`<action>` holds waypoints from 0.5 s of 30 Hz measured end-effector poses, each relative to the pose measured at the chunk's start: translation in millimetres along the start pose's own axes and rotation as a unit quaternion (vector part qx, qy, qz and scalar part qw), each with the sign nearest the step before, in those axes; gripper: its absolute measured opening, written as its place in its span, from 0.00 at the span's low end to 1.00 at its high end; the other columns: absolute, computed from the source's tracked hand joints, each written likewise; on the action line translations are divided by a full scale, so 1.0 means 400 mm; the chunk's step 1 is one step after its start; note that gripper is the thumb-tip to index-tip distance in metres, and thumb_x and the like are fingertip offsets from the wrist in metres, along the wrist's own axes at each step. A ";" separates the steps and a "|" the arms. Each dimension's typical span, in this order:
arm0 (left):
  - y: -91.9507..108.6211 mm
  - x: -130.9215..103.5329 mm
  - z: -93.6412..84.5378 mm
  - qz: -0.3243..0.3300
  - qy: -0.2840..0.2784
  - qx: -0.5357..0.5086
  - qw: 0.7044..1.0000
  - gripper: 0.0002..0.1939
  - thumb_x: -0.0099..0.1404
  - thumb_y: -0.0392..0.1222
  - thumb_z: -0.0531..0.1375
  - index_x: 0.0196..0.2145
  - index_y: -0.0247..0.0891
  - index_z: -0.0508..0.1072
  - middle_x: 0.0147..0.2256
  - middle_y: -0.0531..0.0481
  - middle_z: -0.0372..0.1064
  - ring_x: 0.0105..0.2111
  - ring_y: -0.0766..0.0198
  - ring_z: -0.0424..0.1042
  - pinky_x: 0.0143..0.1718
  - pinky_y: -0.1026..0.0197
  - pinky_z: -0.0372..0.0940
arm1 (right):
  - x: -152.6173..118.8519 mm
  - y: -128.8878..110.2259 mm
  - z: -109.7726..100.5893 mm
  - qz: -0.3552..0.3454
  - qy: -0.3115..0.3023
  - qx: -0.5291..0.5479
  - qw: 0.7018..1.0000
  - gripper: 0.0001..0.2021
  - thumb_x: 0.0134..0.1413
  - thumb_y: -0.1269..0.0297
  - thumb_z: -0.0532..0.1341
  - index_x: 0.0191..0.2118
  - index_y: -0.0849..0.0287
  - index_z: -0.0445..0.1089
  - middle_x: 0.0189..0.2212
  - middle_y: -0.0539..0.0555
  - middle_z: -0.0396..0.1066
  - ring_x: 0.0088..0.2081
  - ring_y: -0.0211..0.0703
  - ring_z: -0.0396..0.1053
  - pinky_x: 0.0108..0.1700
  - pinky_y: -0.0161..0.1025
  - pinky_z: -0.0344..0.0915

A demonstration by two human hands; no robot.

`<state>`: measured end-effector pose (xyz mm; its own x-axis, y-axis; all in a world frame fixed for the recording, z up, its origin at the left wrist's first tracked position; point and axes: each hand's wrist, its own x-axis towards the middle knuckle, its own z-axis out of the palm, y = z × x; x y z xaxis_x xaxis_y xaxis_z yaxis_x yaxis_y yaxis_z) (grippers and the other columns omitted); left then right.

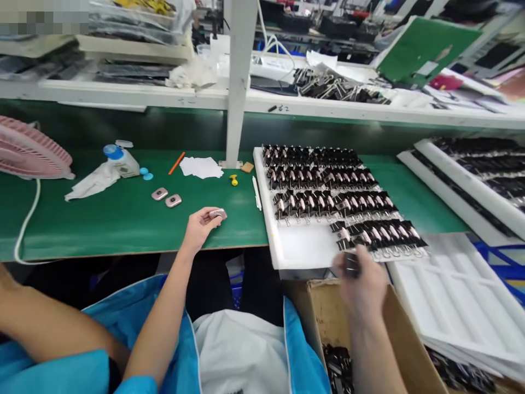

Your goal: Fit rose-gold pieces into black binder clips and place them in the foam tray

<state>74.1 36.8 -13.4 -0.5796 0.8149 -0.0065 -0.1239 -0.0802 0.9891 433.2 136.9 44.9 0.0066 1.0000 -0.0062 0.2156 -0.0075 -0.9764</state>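
— What's nearest you?

— A cardboard box (394, 328) of loose black clips at my right knee. My right hand (361, 282) is just above it, blurred, with fingers curled round a dark binder clip (351, 265), as far as I can tell.

— And the other hand?

— My left hand (200, 224) rests on the green bench (123, 219), fingertips pinching a small pink oval part (217, 214). Two more oval parts (167, 197) lie a little farther left.

— So which step is this?

— I judge I'm bringing clip and part together, before the pair goes onto the white foam tray (299, 246). Its rows of clipped parts (328, 191) are full at the back; the front row stops short, leaving bare foam near me.

— What does the next move need?

— Probably squeezing the clip open with one hand while I line the oval part up square.

— Farther off?

— A blue-capped bottle (121, 160), an orange pencil (176, 163), white paper scraps (200, 167), a pink fan (28, 150) at the left edge, and more trays (471, 175) to the right.
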 end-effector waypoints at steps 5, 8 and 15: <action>-0.004 0.000 -0.007 -0.005 0.021 -0.010 1.000 0.22 0.51 0.49 0.74 0.40 0.35 0.78 0.33 0.44 0.78 0.30 0.62 0.73 0.33 0.60 0.67 | -0.005 -0.028 0.261 0.133 -0.386 0.202 0.890 0.26 0.57 0.36 0.65 0.30 0.57 0.70 0.30 0.56 0.70 0.28 0.44 0.65 0.31 0.43 0.65; -0.005 -0.003 -0.008 -0.003 0.021 -0.010 1.000 0.22 0.53 0.50 0.74 0.40 0.35 0.78 0.33 0.44 0.78 0.29 0.63 0.72 0.32 0.61 0.67 | 0.021 -0.051 0.351 0.092 -0.502 0.174 0.842 0.21 0.56 0.42 0.70 0.32 0.57 0.71 0.36 0.55 0.74 0.38 0.47 0.71 0.46 0.45 0.70; 0.002 -0.005 -0.012 -0.005 0.006 -0.055 0.998 0.20 0.52 0.47 0.75 0.40 0.35 0.80 0.35 0.42 0.80 0.30 0.60 0.75 0.33 0.58 0.70 | 0.091 -0.067 0.432 0.059 -0.566 0.121 0.813 0.22 0.54 0.44 0.72 0.41 0.58 0.74 0.39 0.55 0.76 0.41 0.45 0.74 0.48 0.44 0.70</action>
<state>71.1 32.4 -13.3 -0.5872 0.8092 -0.0179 -0.2158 -0.1353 0.9670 258.8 174.3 33.7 -0.9196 0.3573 -0.1634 0.0793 -0.2386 -0.9679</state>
